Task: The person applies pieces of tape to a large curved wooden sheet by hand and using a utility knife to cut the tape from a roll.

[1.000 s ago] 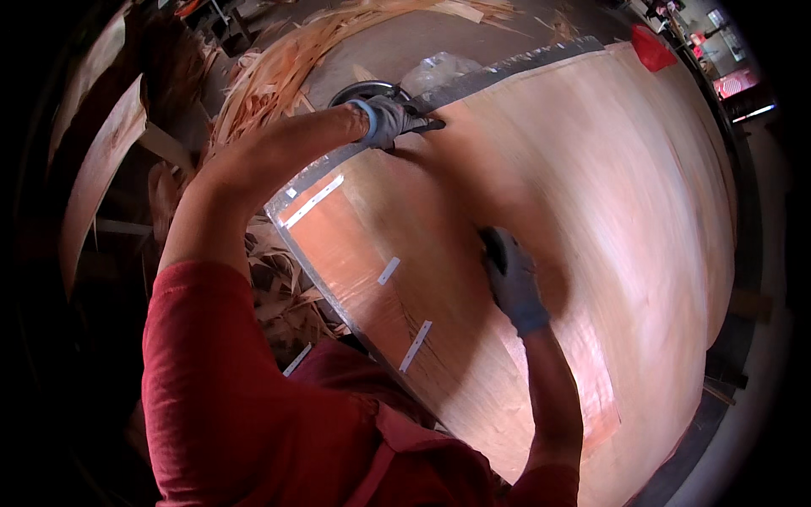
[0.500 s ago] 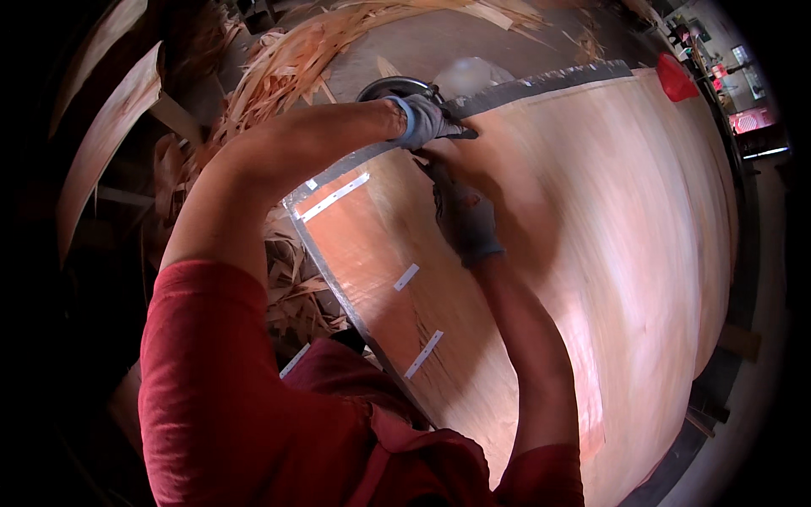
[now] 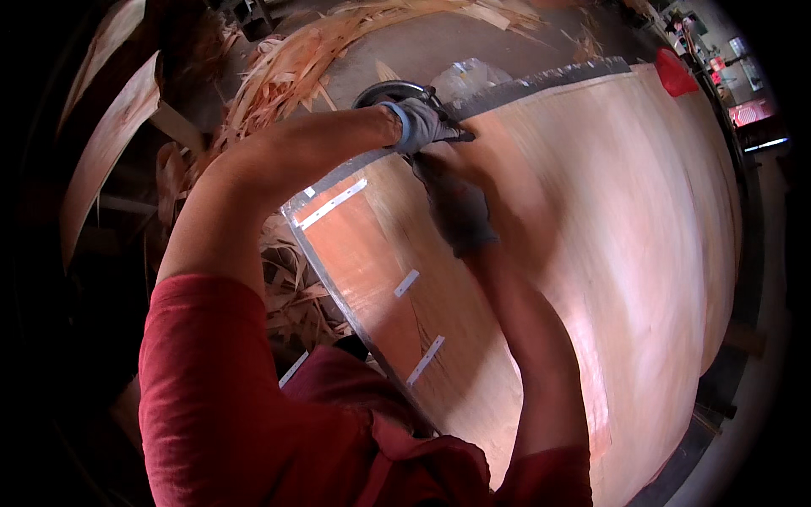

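My left hand (image 3: 424, 125), in a grey glove with a blue cuff, is closed at a dark round-rimmed device (image 3: 393, 89) at the far edge of the veneer sheet (image 3: 608, 253). Its fingertips point right, over the wood. Just below it, my right hand (image 3: 456, 207), in a grey glove, reaches up with its fingers close to the left hand. Shadow hides those fingers and whatever may be between them. White perforated tape strips cross the sheet: a long strip (image 3: 335, 203) near the far left corner, a short strip (image 3: 406, 283) and another strip (image 3: 425, 360) nearer me.
A grey band (image 3: 541, 86) borders the sheet's far edge. Beyond it lie a crumpled clear plastic bag (image 3: 469, 78) and a heap of veneer scraps (image 3: 291, 63). Curved veneer pieces (image 3: 110, 152) stand at left. A red object (image 3: 675, 73) sits at the far right corner.
My right hand has moved slightly up and left, its fingers now close under the left hand. My left hand stays nearly in place at the device.
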Action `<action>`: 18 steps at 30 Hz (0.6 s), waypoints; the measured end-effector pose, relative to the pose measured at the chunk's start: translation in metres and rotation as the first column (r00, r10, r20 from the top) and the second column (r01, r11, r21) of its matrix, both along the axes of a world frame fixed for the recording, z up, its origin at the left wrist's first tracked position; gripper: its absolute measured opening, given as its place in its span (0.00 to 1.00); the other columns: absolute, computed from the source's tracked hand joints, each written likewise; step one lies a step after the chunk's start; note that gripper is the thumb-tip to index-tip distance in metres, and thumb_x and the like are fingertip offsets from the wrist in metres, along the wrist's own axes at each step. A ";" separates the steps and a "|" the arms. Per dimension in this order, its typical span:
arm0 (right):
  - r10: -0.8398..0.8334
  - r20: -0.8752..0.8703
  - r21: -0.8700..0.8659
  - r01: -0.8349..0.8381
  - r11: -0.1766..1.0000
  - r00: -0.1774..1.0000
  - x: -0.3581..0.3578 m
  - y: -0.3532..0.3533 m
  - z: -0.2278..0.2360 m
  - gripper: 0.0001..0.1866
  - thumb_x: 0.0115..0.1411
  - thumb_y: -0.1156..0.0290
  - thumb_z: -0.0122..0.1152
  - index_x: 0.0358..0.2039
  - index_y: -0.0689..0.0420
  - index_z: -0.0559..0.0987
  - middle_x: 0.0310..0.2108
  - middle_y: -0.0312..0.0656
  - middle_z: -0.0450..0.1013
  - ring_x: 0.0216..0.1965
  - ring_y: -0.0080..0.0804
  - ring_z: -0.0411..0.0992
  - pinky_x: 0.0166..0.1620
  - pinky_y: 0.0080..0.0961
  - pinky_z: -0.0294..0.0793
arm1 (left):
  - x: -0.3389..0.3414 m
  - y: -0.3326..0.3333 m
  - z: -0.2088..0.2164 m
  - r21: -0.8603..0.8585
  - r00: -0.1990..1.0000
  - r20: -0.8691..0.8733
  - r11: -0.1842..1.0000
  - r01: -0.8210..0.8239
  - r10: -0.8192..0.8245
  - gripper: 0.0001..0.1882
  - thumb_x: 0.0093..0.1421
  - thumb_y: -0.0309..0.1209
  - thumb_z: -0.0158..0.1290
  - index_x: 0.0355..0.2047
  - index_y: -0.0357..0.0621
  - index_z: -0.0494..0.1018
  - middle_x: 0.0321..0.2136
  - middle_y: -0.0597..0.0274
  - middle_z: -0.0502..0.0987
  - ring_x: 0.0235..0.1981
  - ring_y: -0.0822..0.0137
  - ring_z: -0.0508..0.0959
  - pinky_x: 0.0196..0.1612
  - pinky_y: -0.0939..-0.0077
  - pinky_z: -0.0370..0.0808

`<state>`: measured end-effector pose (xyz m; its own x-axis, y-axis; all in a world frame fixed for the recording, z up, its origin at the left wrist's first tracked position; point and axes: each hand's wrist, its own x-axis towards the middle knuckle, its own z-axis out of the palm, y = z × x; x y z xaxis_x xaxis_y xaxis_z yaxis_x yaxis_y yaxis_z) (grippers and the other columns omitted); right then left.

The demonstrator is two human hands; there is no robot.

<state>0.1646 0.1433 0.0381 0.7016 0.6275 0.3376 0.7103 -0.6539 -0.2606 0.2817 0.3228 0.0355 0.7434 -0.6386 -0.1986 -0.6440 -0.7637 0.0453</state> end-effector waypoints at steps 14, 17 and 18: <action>-0.148 -0.307 -0.137 0.110 0.984 0.940 -0.064 -0.063 0.033 0.21 0.65 0.74 0.48 0.57 0.45 0.74 0.49 0.42 0.76 0.41 0.44 0.78 0.43 0.36 0.78 | -0.017 0.009 0.018 0.158 0.985 0.120 0.982 0.104 -0.123 0.45 0.59 0.32 0.55 0.72 0.70 0.44 0.70 0.57 0.53 0.67 0.53 0.60 0.67 0.60 0.59; -0.211 -0.085 0.042 0.215 0.976 0.974 -0.089 -0.121 -0.001 0.22 0.67 0.72 0.45 0.59 0.37 0.73 0.45 0.43 0.77 0.37 0.43 0.78 0.39 0.35 0.79 | 0.000 -0.036 0.036 0.093 0.996 -0.005 0.991 0.091 -0.091 0.38 0.63 0.42 0.53 0.70 0.69 0.50 0.65 0.54 0.61 0.60 0.52 0.67 0.62 0.61 0.64; -0.258 -0.072 -0.001 0.258 0.966 0.964 -0.095 -0.130 0.005 0.24 0.67 0.71 0.45 0.61 0.34 0.72 0.41 0.43 0.78 0.35 0.42 0.78 0.36 0.36 0.78 | 0.001 -0.044 0.042 0.064 0.989 0.080 0.991 0.120 -0.125 0.37 0.63 0.46 0.50 0.70 0.68 0.50 0.65 0.55 0.61 0.61 0.51 0.67 0.62 0.59 0.63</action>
<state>0.0695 0.0132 0.0428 0.8616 0.4193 0.2860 0.4973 -0.8101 -0.3104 0.2824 0.2790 0.0778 0.6759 -0.7149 -0.1791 -0.7324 -0.6787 -0.0549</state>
